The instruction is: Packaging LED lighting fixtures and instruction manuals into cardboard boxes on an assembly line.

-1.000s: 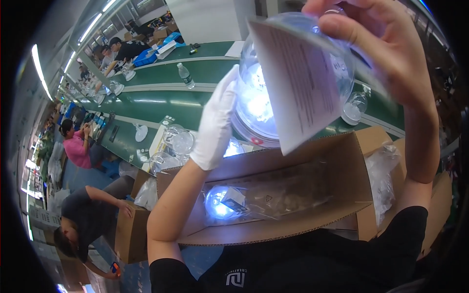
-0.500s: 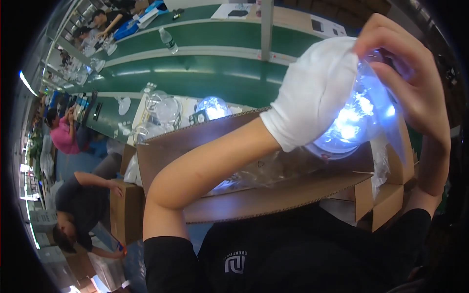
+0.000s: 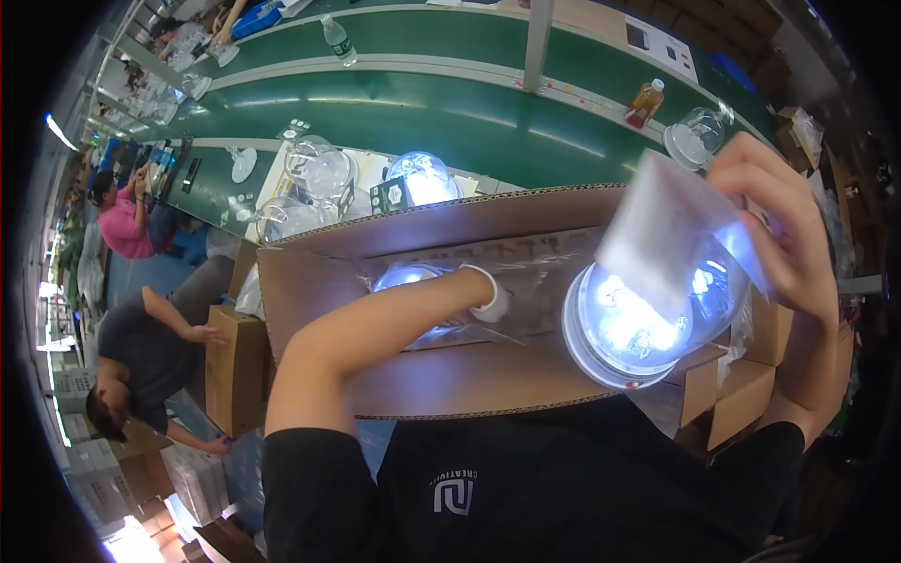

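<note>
My bare right hand (image 3: 779, 216) is closed at the upper end of a lit, clear globe lamp (image 3: 638, 319). The lamp hangs tilted over the right end of an open cardboard box (image 3: 450, 389), its white round base toward me. A pale, blurred card or sheet (image 3: 657, 220) covers part of the dome beside my fingers. My left hand (image 3: 495, 298), in a white glove, reaches down into the box; only the cuff shows and its fingers are hidden. Clear plastic wrap (image 3: 535, 272) lies around it. Another lit lamp (image 3: 408, 274) sits inside the box, left of my forearm.
Beyond the box, clear globes (image 3: 324, 174) and a lit lamp (image 3: 422, 178) stand on the green bench (image 3: 394, 122). A drink bottle (image 3: 645, 103) and another globe (image 3: 694, 139) are at far right. At left a person holds a brown carton (image 3: 235, 366).
My left gloved hand has left the lamp's dome and gone down into the box. The lamp, still at my right hand, sits slightly lower, and the pale sheet now shows over it.
</note>
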`<act>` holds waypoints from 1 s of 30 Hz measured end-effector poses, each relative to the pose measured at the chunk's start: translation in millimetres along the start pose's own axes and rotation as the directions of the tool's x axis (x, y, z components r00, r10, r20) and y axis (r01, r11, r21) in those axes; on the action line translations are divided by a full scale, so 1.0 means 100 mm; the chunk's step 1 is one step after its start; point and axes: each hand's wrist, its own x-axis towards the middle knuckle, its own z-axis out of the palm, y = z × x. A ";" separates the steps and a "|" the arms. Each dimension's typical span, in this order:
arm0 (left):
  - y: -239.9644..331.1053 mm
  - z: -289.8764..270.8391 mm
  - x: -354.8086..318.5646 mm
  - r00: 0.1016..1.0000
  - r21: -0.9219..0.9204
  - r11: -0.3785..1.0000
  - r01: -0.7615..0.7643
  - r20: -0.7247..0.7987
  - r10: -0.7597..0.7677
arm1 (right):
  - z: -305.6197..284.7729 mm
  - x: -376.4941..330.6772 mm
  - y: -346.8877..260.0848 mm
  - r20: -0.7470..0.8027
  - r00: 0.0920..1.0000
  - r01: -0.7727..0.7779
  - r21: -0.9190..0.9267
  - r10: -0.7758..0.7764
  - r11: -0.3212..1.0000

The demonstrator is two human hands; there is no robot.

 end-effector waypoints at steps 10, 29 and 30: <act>-0.31 -0.05 0.24 0.881 -0.153 0.963 0.221 -0.391 -0.265 | 0.14 0.22 0.28 0.069 0.994 0.077 0.056 -0.081 0.995; 0.04 0.68 -0.12 0.984 0.008 0.992 0.129 -0.125 -0.127 | 1.24 0.41 0.41 0.240 0.942 0.228 0.052 -0.234 0.972; 0.33 0.21 -0.50 0.977 -0.125 0.971 0.205 0.082 -0.196 | 1.35 0.37 0.52 0.267 0.944 0.173 0.104 -0.195 0.979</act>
